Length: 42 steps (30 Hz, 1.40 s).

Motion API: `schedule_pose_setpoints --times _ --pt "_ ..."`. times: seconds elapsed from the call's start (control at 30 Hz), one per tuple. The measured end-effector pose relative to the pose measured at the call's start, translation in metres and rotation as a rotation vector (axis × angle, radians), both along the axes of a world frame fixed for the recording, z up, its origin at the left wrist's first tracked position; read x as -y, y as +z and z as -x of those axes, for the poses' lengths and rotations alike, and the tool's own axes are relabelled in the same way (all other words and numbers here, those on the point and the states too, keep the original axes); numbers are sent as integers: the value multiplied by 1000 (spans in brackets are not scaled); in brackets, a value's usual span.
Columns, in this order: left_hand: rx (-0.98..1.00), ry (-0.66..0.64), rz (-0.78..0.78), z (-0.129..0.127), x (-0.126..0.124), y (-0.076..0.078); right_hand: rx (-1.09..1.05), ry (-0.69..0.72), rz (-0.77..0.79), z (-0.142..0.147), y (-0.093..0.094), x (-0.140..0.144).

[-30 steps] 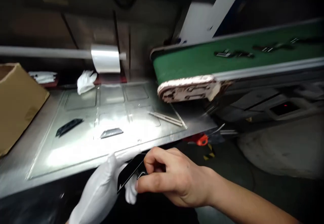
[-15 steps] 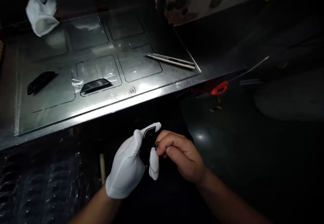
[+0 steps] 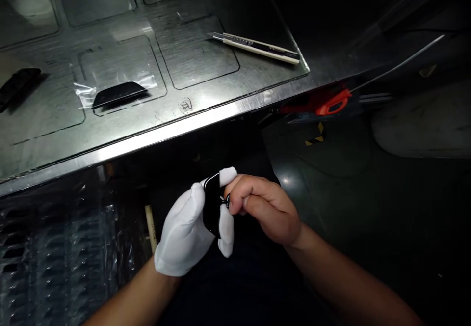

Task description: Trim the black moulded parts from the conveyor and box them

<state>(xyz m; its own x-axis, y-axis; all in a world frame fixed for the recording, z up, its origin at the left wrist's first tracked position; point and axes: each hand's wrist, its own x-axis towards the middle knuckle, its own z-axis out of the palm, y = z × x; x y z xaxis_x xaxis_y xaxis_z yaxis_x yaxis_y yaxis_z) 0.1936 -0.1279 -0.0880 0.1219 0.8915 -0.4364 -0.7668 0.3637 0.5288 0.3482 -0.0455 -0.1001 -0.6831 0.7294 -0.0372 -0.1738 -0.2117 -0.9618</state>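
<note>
My left hand (image 3: 186,228), in a white glove, is closed around a glossy black flat piece (image 3: 211,205) with slanted ends, held upright in front of my body. My bare right hand (image 3: 267,210) is closed in a pinch at the right side of that piece. Between its thumb and forefinger shows a small black ring-like part (image 3: 227,201); whether it is joined to the black piece I cannot tell. On the bench, a similar black piece (image 3: 119,94) lies on clear film, and another dark piece (image 3: 16,88) lies at the left edge.
The metal bench (image 3: 147,137) has outlined rectangles under a clear sheet. A utility knife (image 3: 259,48) lies near its right corner. A red-handled tool (image 3: 334,102) sits beneath the edge. Clear plastic trays (image 3: 55,262) fill the lower left, beside a pale stick (image 3: 150,228).
The view has shifted, so the bench sits higher and further left, and the white cloth is mostly out of frame. Both hands keep their hold, raised slightly in the picture.
</note>
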Motion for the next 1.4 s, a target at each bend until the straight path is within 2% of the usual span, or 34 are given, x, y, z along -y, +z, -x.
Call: schedule_pose_setpoints --times 0.23,0.5,0.7,0.87,1.0,1.13,1.2,1.3,1.4 --pt "12 28 67 5 -2 4 23 -11 34 6 1 3" --pt "-6 25 117 5 -4 1 115 -63 90 6 -3 9" --pt "0 14 105 9 -3 1 107 -45 99 10 -1 9" --pt "-9 56 78 9 0 -1 126 -6 59 10 -1 8" --pt "-133 101 7 9 6 -4 157 12 -1 10 0 8" --pt "-242 79 -54 17 9 -13 166 2 6 10 0 6" --pt "-212 52 -41 21 7 -19 152 -20 -103 10 0 3" --pt "-96 -30 7 22 1 -26 104 -66 -413 10 -2 -3" --pt "-3 -84 22 20 -4 -28 130 -46 -677 11 -3 -9"
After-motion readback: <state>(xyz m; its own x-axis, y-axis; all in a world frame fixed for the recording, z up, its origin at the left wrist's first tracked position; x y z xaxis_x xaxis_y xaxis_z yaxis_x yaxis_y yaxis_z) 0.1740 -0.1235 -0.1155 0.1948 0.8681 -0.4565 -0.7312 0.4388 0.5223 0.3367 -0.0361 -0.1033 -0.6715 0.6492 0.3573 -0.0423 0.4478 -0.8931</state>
